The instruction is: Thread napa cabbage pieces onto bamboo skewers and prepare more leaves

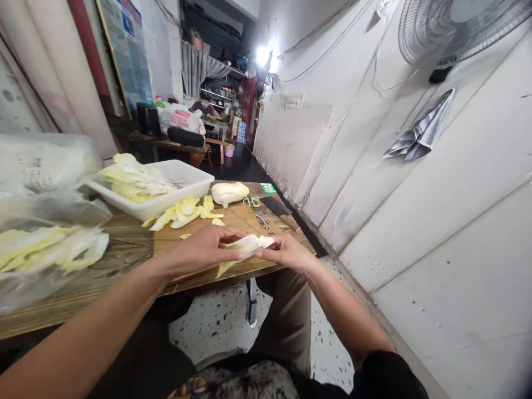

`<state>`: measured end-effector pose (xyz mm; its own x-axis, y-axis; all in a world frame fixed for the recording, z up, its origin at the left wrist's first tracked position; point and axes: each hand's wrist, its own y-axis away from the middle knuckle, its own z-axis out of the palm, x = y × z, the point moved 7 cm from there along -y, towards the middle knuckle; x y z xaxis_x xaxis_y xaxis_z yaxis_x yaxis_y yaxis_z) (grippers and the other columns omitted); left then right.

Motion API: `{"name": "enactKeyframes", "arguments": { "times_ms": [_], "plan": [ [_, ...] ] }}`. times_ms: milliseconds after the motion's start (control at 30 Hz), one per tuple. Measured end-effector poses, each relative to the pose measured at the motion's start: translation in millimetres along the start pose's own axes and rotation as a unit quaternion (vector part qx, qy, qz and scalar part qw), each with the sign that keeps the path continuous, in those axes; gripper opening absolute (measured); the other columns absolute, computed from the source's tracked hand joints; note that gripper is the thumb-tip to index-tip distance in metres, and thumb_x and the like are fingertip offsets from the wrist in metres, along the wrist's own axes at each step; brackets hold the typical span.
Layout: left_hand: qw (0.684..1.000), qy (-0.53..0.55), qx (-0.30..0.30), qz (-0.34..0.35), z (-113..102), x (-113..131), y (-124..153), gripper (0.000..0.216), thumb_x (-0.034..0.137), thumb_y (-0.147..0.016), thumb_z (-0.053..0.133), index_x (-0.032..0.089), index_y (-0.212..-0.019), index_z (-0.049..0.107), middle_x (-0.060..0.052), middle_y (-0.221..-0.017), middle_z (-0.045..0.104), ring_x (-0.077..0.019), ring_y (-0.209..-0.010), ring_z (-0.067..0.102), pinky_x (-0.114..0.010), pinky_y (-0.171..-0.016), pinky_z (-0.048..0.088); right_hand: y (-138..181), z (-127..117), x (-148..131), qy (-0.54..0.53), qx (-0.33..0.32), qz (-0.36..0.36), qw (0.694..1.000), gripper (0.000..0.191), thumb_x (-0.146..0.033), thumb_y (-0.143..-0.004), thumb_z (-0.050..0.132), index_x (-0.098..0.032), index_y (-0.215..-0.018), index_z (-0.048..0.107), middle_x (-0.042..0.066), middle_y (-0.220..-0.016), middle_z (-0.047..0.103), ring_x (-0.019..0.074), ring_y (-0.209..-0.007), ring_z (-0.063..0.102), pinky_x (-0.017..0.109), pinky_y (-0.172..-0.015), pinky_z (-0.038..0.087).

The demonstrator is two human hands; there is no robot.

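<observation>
Head view: white tray [189, 191] holds cabbage leaves [135, 180]; both hands grip another leaf [247, 245]

Table [124, 244] bears board [233, 219] (wooden), tray [166, 202].

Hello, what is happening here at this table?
A person sits at a wooden table and holds one pale cabbage leaf between the left hand and the right hand, above a cutting board. More leaves and a cabbage core lie on the board. A white tray holds other leaves, and a cleaver rests nearby.
</observation>
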<state>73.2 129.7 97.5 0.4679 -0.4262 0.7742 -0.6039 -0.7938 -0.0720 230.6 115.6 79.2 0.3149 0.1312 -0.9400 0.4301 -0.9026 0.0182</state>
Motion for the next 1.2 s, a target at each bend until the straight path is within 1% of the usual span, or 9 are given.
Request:
{"name": "enactKeyframes", "arguments": {
  "times_ms": [100,233,400,500,600,700,833,1000,1200],
  "plan": [
    [1.000,-0.006,0.002,-0.011,1,0,3,0.052,0.051,-0.070,0.068,0.027,-0.116,0.068,-0.003,-0.114,0.073,-0.0275,-0.104,0.067,-0.032,-0.090,0.049,6,-1,5,-0.041,-0.046,0.024,0.998,0.044,-0.053,-0.061,0.078,-0.014,-0.080,0.070,-0.008,-0.057,0.044,0.0052,-0.050,0.030,0.020,-0.046,0.021],
    [0.999,-0.024,0.031,-0.015,-2,3,7,0.064,0.052,-0.063,0.074,0.028,-0.122,0.065,-0.004,-0.124,0.068,-0.0308,-0.115,0.061,-0.037,-0.099,0.045,9,-1,10,-0.090,-0.080,0.044,0.992,0.050,-0.053,-0.064,0.077,-0.014,-0.094,0.069,-0.011,-0.054,0.034,0.0034,-0.044,0.018,0.020,-0.041,0.012],
    [0.987,0.081,0.124,-0.064,-11,-14,11,0.075,0.050,-0.050,0.085,0.028,-0.119,0.066,-0.008,-0.130,0.064,-0.0350,-0.123,0.055,-0.045,-0.107,0.040,7,-5,10,-0.119,-0.056,0.019,0.991,0.047,-0.047,-0.071,0.073,-0.012,-0.102,0.066,-0.009,-0.058,0.044,0.0036,-0.044,0.024,0.021,-0.042,0.016],
    [0.944,0.203,0.239,-0.107,-15,-29,21,0.076,0.049,-0.050,0.086,0.025,-0.119,0.064,-0.011,-0.127,0.065,-0.0326,-0.122,0.055,-0.047,-0.108,0.039,10,-12,14,-0.122,0.004,-0.014,0.992,0.055,-0.040,-0.080,0.064,-0.014,-0.127,0.052,-0.008,-0.062,0.053,0.0048,-0.044,0.027,0.021,-0.043,0.019],
    [0.869,0.375,0.288,-0.148,3,-39,26,0.066,0.043,-0.056,0.086,0.020,-0.115,0.065,-0.012,-0.114,0.069,-0.0287,-0.115,0.059,-0.043,-0.099,0.048,15,-12,19,-0.084,0.091,-0.062,0.990,0.061,-0.028,-0.085,0.056,-0.016,-0.140,0.033,-0.007,-0.069,0.061,0.0072,-0.047,0.034,0.022,-0.049,0.027],
    [0.800,0.481,0.324,-0.152,30,-41,21,0.052,0.031,-0.065,0.083,0.018,-0.111,0.064,-0.009,-0.104,0.070,-0.0217,-0.104,0.064,-0.032,-0.087,0.054,19,1,25,0.005,0.181,-0.095,0.979,0.048,-0.021,-0.087,0.051,-0.016,-0.132,0.037,-0.003,-0.074,0.068,0.0115,-0.055,0.048,0.026,-0.061,0.038],
    [0.761,0.541,0.333,-0.130,57,-42,-1,0.026,0.029,-0.078,0.072,0.015,-0.099,0.065,-0.007,-0.097,0.070,-0.0148,-0.085,0.066,-0.025,-0.074,0.056,12,27,39,0.010,0.240,-0.082,0.967,0.022,-0.020,-0.085,0.050,-0.019,-0.106,0.046,0.000,-0.077,0.070,0.0190,-0.077,0.063,0.034,-0.080,0.042],
    [0.714,0.576,0.364,-0.159,69,-55,-22,0.026,0.008,-0.081,0.062,0.017,-0.105,0.060,-0.004,-0.084,0.071,-0.0123,-0.068,0.067,-0.022,-0.062,0.056,3,43,65,-0.076,0.203,-0.039,0.975,0.012,-0.025,-0.082,0.053,-0.023,-0.091,0.045,-0.003,-0.073,0.065,0.0150,-0.063,0.061,0.029,-0.067,0.046],
    [0.694,0.606,0.339,-0.190,82,-62,-34,0.030,0.002,-0.079,0.057,0.015,-0.105,0.062,-0.006,-0.084,0.074,-0.0160,-0.074,0.071,-0.029,-0.072,0.060,20,44,112,-0.228,0.048,0.069,0.970,0.036,-0.050,-0.083,0.055,-0.018,-0.097,0.051,-0.003,-0.063,0.063,0.0064,-0.033,0.040,0.019,-0.035,0.031]
  ]
}}
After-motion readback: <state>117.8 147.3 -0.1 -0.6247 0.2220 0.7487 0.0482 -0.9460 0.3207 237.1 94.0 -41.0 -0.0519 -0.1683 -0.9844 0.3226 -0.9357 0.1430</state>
